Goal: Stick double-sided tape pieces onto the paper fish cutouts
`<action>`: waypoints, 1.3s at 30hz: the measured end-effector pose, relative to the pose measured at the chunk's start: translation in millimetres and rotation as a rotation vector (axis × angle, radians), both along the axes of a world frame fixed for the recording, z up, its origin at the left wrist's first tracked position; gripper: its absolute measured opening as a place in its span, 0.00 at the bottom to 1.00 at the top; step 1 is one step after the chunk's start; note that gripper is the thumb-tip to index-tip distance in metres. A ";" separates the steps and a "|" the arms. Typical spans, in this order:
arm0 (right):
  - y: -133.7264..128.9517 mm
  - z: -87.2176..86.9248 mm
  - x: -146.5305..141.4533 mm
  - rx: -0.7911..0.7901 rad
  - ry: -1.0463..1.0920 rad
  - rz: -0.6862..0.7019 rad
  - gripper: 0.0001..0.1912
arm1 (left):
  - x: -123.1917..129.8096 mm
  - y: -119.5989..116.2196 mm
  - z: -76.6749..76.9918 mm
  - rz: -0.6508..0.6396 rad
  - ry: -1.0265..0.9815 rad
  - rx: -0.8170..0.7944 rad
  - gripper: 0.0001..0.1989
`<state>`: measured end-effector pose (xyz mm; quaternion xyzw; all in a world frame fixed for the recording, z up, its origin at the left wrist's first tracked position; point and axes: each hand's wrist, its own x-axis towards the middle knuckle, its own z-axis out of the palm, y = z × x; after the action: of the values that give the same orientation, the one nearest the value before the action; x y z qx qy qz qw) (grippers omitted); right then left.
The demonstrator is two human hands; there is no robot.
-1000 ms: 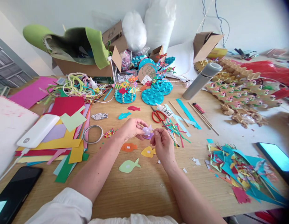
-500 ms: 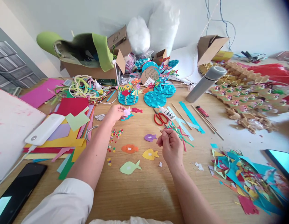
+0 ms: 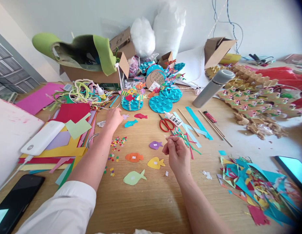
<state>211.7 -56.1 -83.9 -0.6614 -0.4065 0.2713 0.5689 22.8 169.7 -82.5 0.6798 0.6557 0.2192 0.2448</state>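
My left hand (image 3: pixel 114 117) reaches to the far side of the work area. Its fingers are closed at a small lavender paper fish (image 3: pixel 126 116), partly hidden by them. Beside it lie a red paper fish (image 3: pixel 140 116), a blue paper fish (image 3: pixel 131 123) and a silvery-grey cutout (image 3: pixel 101 123). My right hand (image 3: pixel 177 152) hovers in a pinch, with a tiny pale bit at the fingertips, too small to name. Nearby lie purple (image 3: pixel 154 146), orange (image 3: pixel 129 157), yellow (image 3: pixel 151 165) and green (image 3: pixel 128 178) paper fish, each bearing a small white square.
Red-handled scissors (image 3: pixel 166 124) and a glue bottle (image 3: pixel 173 119) lie beyond my right hand, near paper strips and sticks. A grey flask (image 3: pixel 211 90) stands behind. Paper scraps (image 3: pixel 258 185) pile at right; coloured sheets (image 3: pixel 73 112) and a phone (image 3: pixel 18 198) lie left.
My left hand has moved left and down toward the tabletop with the lavender fish, uncovering the blue fish. The right hand keeps its pinch nearly in place. The view has shifted slightly.
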 end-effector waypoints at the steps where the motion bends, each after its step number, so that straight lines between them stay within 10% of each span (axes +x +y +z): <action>1: -0.1 -0.2 -0.1 -0.004 0.003 0.008 0.10 | 2.0 -9.0 6.6 -0.009 0.021 0.054 0.16; 3: -0.4 -0.4 -0.6 -0.012 0.013 0.027 0.10 | 10.5 -31.8 20.9 -0.173 0.062 0.192 0.18; 8: -1.8 0.7 -3.8 -0.012 0.034 0.074 0.11 | 45.5 -93.1 45.6 -0.721 -0.306 -0.075 0.22; 22: -1.4 7.9 3.7 0.093 0.083 -0.004 0.10 | 63.3 -126.3 37.3 -0.643 -0.374 -0.119 0.06; 32: -0.6 15.2 18.3 0.232 0.109 -0.181 0.10 | 79.6 -211.4 13.0 -1.154 0.066 0.075 0.15; 39: 0.5 15.6 17.9 0.234 0.096 -0.178 0.09 | 83.6 -215.2 8.4 -1.133 0.165 0.078 0.07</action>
<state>229.6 -55.5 -68.3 -0.6100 -0.3476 0.2019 0.6828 106.4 -45.5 -74.2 0.9485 0.1972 0.0241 0.2469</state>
